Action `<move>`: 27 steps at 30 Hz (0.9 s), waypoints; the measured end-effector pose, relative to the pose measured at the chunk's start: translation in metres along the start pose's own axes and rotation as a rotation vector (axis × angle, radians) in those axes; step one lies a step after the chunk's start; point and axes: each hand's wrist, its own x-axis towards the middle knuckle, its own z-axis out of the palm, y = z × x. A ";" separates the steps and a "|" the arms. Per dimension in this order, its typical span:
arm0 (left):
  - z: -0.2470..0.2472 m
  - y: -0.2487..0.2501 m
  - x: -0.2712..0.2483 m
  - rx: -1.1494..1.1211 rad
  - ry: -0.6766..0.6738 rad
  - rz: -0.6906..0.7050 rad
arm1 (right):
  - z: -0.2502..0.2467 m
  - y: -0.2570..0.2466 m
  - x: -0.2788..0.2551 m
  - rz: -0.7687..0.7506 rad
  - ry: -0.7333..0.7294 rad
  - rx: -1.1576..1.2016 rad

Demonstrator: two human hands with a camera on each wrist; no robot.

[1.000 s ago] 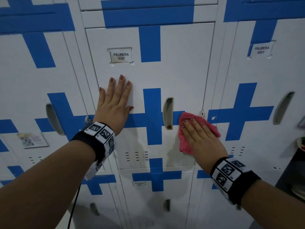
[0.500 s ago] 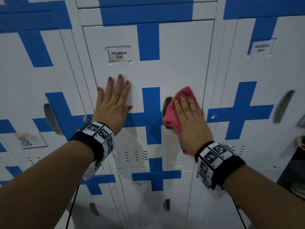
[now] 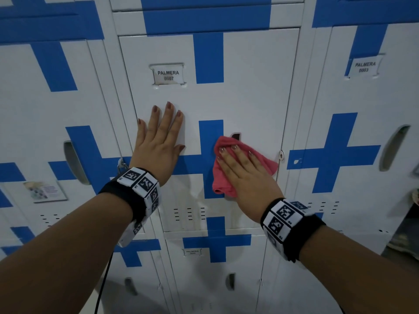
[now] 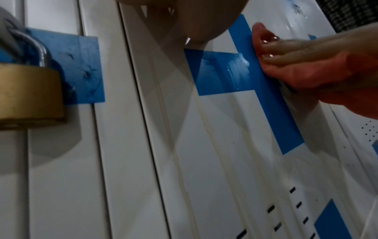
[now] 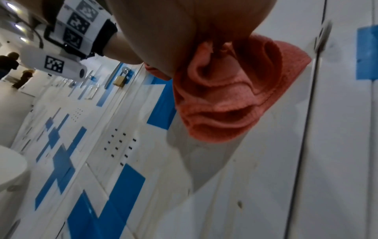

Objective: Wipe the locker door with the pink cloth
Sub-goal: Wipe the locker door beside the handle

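A right hand [image 3: 247, 175] presses the pink cloth [image 3: 226, 164] flat against the locker door [image 3: 256, 87], straight fingers spread over it, just beside the door's right edge. The cloth covers most of the door's handle slot [image 3: 235, 135], only its top showing. The left hand [image 3: 158, 141] lies flat and empty near the door's left edge. Bare white panel runs above both hands. A brass padlock [image 4: 28, 95] hangs left of the door, cut off by the frame.

Brass padlock [image 4: 26, 95] on neighbouring locker [image 3: 45, 109]
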 end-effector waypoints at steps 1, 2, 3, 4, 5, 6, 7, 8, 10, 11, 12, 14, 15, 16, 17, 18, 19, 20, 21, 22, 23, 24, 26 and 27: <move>0.000 0.000 0.000 0.002 -0.001 0.002 | 0.003 0.001 -0.003 -0.021 -0.008 -0.020; 0.000 0.000 0.000 0.003 -0.003 0.003 | 0.006 0.002 -0.007 -0.047 -0.020 -0.044; 0.000 0.000 0.000 0.004 -0.005 0.003 | 0.008 0.004 -0.010 -0.073 -0.033 -0.067; -0.001 0.000 0.000 0.003 -0.006 0.002 | 0.009 0.006 -0.013 -0.094 -0.053 -0.074; -0.001 0.000 0.000 0.002 -0.008 0.002 | 0.010 0.008 -0.015 -0.112 -0.066 -0.065; -0.001 0.000 0.000 0.003 -0.009 0.002 | 0.009 0.009 -0.017 -0.123 -0.075 -0.048; -0.001 0.000 0.000 0.005 -0.011 0.001 | 0.009 0.010 -0.019 -0.131 -0.082 -0.023; -0.001 0.000 0.000 0.007 -0.011 0.001 | 0.007 0.011 -0.021 -0.136 -0.082 0.011; -0.001 0.000 0.000 0.008 -0.010 0.002 | 0.006 0.013 -0.023 -0.133 0.002 0.070; -0.001 0.000 0.000 0.010 -0.011 0.003 | 0.005 0.014 -0.024 -0.104 0.061 0.121; -0.001 0.001 0.000 0.011 -0.010 0.003 | 0.001 0.013 -0.025 -0.052 0.118 0.203; -0.001 0.001 -0.001 0.010 -0.007 0.004 | -0.011 0.007 -0.027 0.137 0.206 0.479; -0.001 0.001 -0.001 0.010 -0.007 0.004 | -0.021 0.001 -0.028 0.268 0.234 0.638; 0.000 0.000 -0.001 0.009 -0.008 0.004 | -0.028 -0.003 -0.028 0.378 0.268 0.799; 0.000 0.000 -0.001 0.007 -0.008 0.005 | -0.034 -0.007 -0.026 0.480 0.319 0.937; 0.000 0.000 -0.001 0.007 -0.009 0.006 | -0.036 -0.010 -0.023 0.571 0.382 1.031; -0.001 0.000 -0.001 0.006 -0.009 0.007 | -0.039 -0.011 -0.019 0.655 0.453 1.096; -0.001 0.000 -0.001 0.006 -0.009 0.008 | -0.040 -0.012 -0.015 0.727 0.520 1.147; -0.001 0.000 -0.001 0.005 -0.010 0.008 | -0.042 -0.013 -0.012 0.791 0.586 1.196; -0.001 0.001 -0.001 0.005 -0.010 0.008 | -0.043 -0.015 -0.009 0.833 0.657 1.246; -0.001 0.001 -0.001 0.007 -0.011 0.007 | -0.047 -0.019 -0.007 0.849 0.731 1.278; -0.001 0.001 -0.001 0.007 -0.013 0.005 | -0.049 -0.022 -0.005 0.838 0.808 1.277; -0.001 0.001 -0.001 0.001 -0.013 0.004 | -0.053 -0.029 -0.001 0.733 0.909 1.230; -0.002 0.000 -0.001 -0.002 -0.012 0.005 | -0.051 -0.030 0.001 0.657 0.901 1.208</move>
